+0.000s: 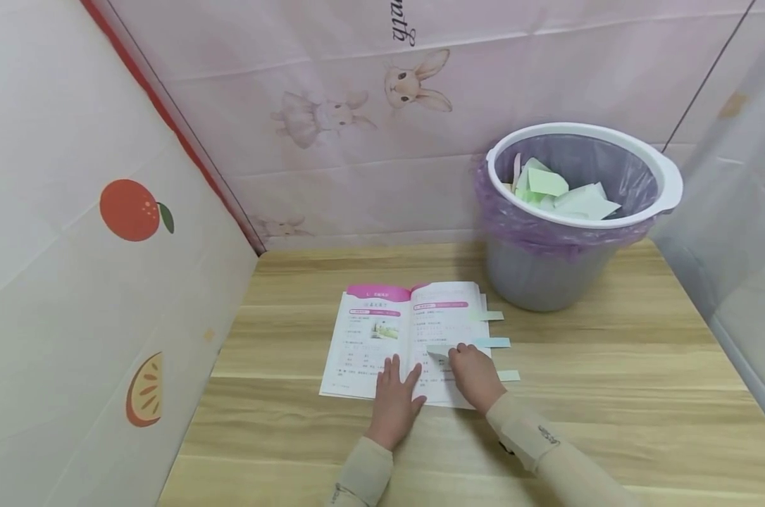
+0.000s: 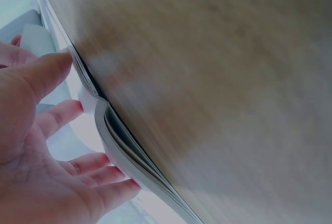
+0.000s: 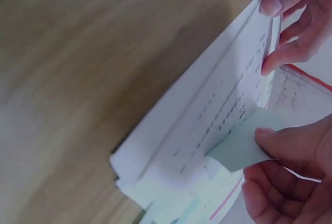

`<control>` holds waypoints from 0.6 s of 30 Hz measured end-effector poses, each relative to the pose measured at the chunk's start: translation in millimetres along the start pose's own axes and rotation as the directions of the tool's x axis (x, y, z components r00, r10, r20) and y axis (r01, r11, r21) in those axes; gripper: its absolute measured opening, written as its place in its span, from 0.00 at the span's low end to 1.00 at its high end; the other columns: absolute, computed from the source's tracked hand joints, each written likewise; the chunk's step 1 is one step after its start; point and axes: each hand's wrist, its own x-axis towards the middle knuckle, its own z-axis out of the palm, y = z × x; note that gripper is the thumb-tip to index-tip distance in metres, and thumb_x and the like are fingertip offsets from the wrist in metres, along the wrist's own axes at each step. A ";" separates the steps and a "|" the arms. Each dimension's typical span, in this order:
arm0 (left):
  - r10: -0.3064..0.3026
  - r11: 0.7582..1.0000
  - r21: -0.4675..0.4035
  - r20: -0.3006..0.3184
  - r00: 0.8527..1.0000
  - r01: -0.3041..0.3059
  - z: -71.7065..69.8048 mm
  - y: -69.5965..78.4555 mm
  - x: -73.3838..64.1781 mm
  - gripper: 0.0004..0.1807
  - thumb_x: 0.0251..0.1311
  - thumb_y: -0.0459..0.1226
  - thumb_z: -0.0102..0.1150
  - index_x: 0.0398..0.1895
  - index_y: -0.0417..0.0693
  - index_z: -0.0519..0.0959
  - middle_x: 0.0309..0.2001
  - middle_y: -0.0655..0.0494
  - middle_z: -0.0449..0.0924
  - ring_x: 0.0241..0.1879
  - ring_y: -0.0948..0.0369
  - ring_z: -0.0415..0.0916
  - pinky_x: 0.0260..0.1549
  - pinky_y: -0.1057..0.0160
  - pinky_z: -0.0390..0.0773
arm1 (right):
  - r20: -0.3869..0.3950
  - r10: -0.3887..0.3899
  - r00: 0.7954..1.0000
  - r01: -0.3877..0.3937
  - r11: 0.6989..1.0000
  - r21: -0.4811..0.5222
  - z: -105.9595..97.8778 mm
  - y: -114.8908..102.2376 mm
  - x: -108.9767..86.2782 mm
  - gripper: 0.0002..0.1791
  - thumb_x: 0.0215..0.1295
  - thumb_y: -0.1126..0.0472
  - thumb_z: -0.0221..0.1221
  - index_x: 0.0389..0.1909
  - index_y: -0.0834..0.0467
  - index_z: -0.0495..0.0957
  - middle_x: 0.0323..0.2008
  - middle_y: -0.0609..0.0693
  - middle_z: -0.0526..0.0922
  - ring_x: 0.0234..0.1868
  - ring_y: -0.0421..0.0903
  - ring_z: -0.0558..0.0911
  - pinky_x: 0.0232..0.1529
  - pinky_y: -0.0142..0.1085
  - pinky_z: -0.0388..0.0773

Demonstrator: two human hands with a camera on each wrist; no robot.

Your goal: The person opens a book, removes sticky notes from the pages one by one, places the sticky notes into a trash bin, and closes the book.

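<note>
An open book with printed text and pink headings lies flat on the wooden table. My left hand rests on its lower part near the fold, fingers spread; the left wrist view shows the fingertips touching the pages and the thumb at the near edge. Over the right page, my right hand pinches a pale green sticky note between thumb and curled fingers. The note is bent up, and its lower end appears to touch the page. Pale tabs stick out from the book's right edge, among them a blue one.
A grey bin with a white rim and purple liner stands at the table's back right. Crumpled green and white papers lie inside. Printed fabric walls border the table at the back and sides.
</note>
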 end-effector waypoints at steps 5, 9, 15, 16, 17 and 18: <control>0.014 1.000 -0.013 -0.020 1.000 -0.014 -1.9 0.6 -1.1 0.31 0.61 0.48 0.60 0.68 0.52 0.69 0.69 0.31 0.55 0.70 0.38 0.52 0.66 0.42 0.58 | 0.024 0.105 0.994 -0.106 0.990 0.091 -1.0 2.7 -1.4 0.03 0.60 0.68 0.62 0.29 0.65 0.79 0.23 0.54 0.78 0.23 0.47 0.77 0.24 0.40 0.79; 0.032 0.999 -0.031 -0.059 0.998 -0.034 -3.7 1.9 -2.8 0.30 0.60 0.47 0.61 0.66 0.50 0.70 0.68 0.30 0.57 0.69 0.37 0.53 0.65 0.41 0.59 | 0.021 0.157 0.987 -0.158 0.976 0.149 -3.0 3.8 -2.8 0.04 0.59 0.68 0.63 0.28 0.65 0.79 0.21 0.53 0.78 0.21 0.45 0.75 0.22 0.40 0.77; 0.013 0.999 -0.045 -0.042 0.999 -0.015 -3.7 2.4 -2.8 0.30 0.60 0.46 0.62 0.66 0.50 0.71 0.69 0.30 0.56 0.69 0.37 0.52 0.66 0.41 0.58 | 0.038 0.228 0.973 -0.231 0.951 0.205 -5.1 8.0 -3.5 0.04 0.61 0.67 0.62 0.32 0.66 0.80 0.23 0.53 0.79 0.21 0.44 0.75 0.25 0.39 0.77; 0.009 0.999 -0.045 -0.038 0.999 -0.011 -3.6 2.4 -2.8 0.30 0.60 0.46 0.62 0.66 0.50 0.71 0.69 0.30 0.55 0.69 0.37 0.52 0.66 0.41 0.58 | 0.032 0.231 0.972 -0.232 0.950 0.208 -5.2 9.3 -3.8 0.04 0.62 0.67 0.62 0.32 0.66 0.80 0.23 0.53 0.79 0.21 0.45 0.75 0.25 0.39 0.77; 0.007 0.999 -0.043 -0.033 0.999 -0.008 -3.9 2.4 -2.9 0.30 0.60 0.46 0.62 0.66 0.50 0.70 0.69 0.30 0.55 0.69 0.37 0.52 0.66 0.41 0.57 | 0.021 0.230 0.973 -0.229 0.950 0.210 -5.3 11.0 -4.3 0.04 0.61 0.67 0.62 0.32 0.66 0.80 0.23 0.54 0.79 0.21 0.45 0.76 0.24 0.39 0.78; 0.005 0.999 -0.042 -0.029 1.000 -0.007 -4.2 2.6 -3.2 0.30 0.60 0.46 0.61 0.66 0.50 0.70 0.69 0.30 0.55 0.69 0.37 0.52 0.66 0.41 0.57 | 0.010 0.231 0.973 -0.228 0.950 0.212 -5.6 12.6 -5.0 0.04 0.62 0.67 0.62 0.32 0.66 0.79 0.23 0.54 0.80 0.22 0.46 0.77 0.24 0.40 0.78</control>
